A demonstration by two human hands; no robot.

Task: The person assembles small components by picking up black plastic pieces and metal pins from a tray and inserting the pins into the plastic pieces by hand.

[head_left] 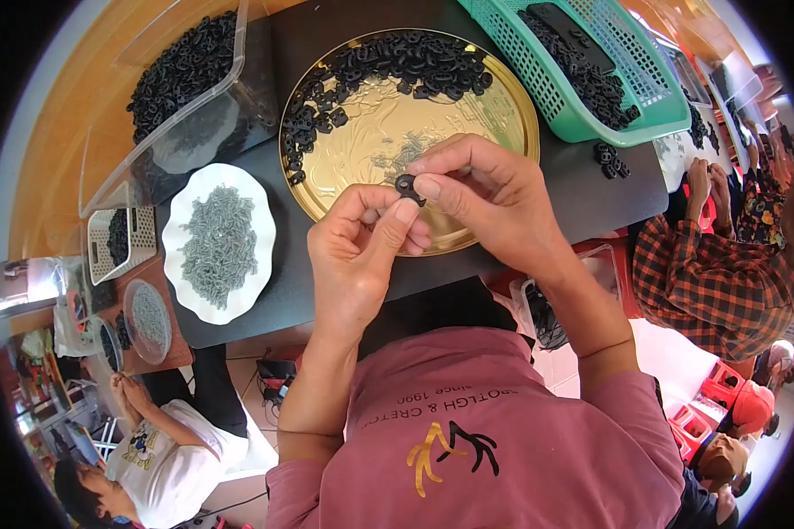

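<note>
At the lower left, a person in a white shirt [181, 445] is sitting with both hands [131, 397] close together. Above, a clear bin [194, 137] is holding a heap of black pieces [181, 75]. Just below it, a white basket [138, 245] is holding more black pieces, and a round dish [147, 322] beneath is holding pins. Further right, a wavy white plate [265, 220] is resting on the dark table [291, 264], carrying a pile of small grey pins [219, 247].

Next, the left hand [355, 247] is pinching one black part [405, 185] between thumb and fingers, in front of the gold tray [353, 163]. On the tray, black pieces are lying along the far and left rim, and loose pins [406, 150] are lying nearer the middle. The right hand [494, 198] is gripping the same part from the other side, thumb and fingertip closing on it.

To the right, a green basket [538, 75] is holding black pieces, a few more [610, 161] lying just beside it. Beyond, a person in a checked shirt [706, 273] is sitting near red crates [692, 428].
</note>
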